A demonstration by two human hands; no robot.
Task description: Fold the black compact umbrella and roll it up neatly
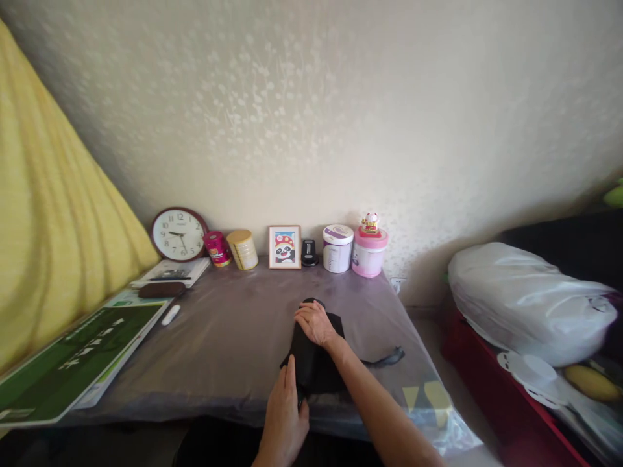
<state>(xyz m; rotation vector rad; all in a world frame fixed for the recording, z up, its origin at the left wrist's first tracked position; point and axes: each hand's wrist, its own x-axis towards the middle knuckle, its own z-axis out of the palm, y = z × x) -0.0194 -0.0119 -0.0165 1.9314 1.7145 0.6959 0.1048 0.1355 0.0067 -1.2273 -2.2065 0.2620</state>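
A black cloth item (322, 371) lies on the table in front of me, partly covered by both hands; its exact kind I cannot make out. My right hand (314, 321) rests on its far part, palm down, with the fingers stretched over the fabric. At its near left edge is my left hand (287, 402), fingers straight and pointing away from me, thumb apart. A dark, crumpled strip (387, 358) sticks out to the right of the cloth, past my right forearm.
Along the wall stand a clock (179, 234), a pink can (217, 249), a yellow tin (243, 250), a framed panda picture (285, 247) and two tubs (337, 249). Green boards (87, 360) and a white marker-like object (171, 315) lie left. A white plastic bag (525, 295) sits right.
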